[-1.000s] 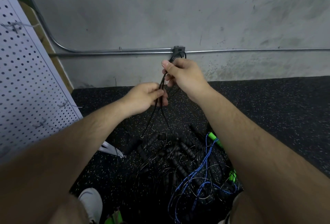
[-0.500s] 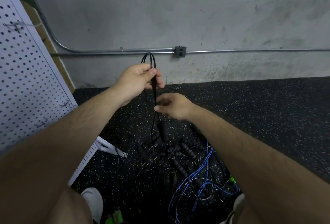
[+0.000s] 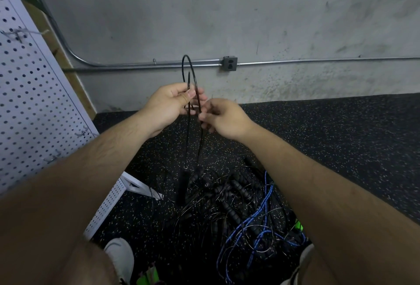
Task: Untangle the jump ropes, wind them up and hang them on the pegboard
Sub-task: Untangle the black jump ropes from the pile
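I see my left hand pinching a black jump rope between thumb and fingers, with its folded loop standing up above the hand. My right hand sits just beside it, fingers curled on 1 of the strands hanging down. The strands drop to a black handle at the edge of the tangled pile of jump ropes on the rubber floor. The pegboard stands at my left.

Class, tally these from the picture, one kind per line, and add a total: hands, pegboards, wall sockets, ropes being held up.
Hands: 2 (left hand, right hand)
White pegboard: 1
Grey wall socket: 1
Held-up black rope: 1
Total: 5
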